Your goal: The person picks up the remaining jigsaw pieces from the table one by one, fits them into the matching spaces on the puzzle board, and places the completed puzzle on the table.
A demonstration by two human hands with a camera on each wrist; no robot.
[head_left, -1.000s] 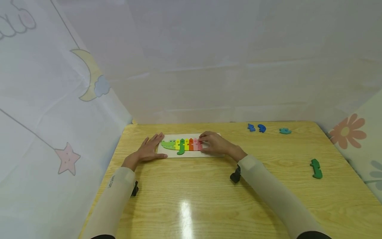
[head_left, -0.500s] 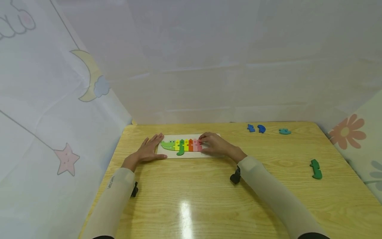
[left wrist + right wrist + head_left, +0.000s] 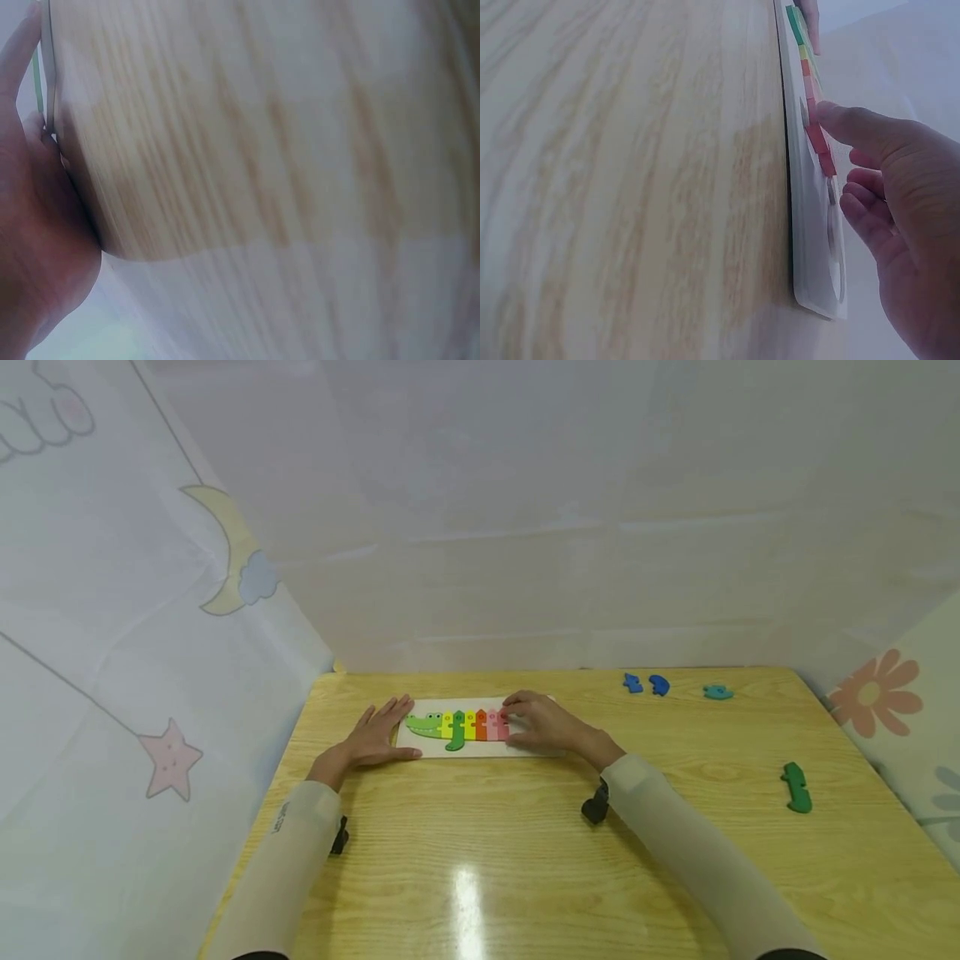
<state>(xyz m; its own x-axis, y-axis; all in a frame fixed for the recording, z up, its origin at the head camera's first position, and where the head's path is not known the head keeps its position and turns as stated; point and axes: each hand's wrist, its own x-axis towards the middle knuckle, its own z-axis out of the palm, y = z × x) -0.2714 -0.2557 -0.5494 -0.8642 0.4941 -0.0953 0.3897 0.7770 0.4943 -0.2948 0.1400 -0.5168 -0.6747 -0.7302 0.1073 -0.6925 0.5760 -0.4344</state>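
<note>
A crocodile puzzle lies in a white board (image 3: pixel 431 703) on the table, with a green head (image 3: pixel 424 727) and a row of yellow, green, orange and pink pieces. My left hand (image 3: pixel 375 733) rests on the board's left end, fingers spread and straight, thumb along the near edge. At the right end of the row, my right hand (image 3: pixel 543 722) pinches a dark pink puzzle piece (image 3: pixel 503 727) with curled fingers. From the right wrist, that pinkish-red piece (image 3: pixel 818 141) sits slightly tilted on the board under my thumb; the index fingertip is hidden.
Two blue puzzle pieces (image 3: pixel 633 682) and a teal puzzle piece (image 3: pixel 717 692) lie along the table's far edge, right of the board. A dark green puzzle piece (image 3: pixel 797 787) lies farther right. Patterned cloth (image 3: pixel 480 527) walls in the wooden table (image 3: pixel 450 827).
</note>
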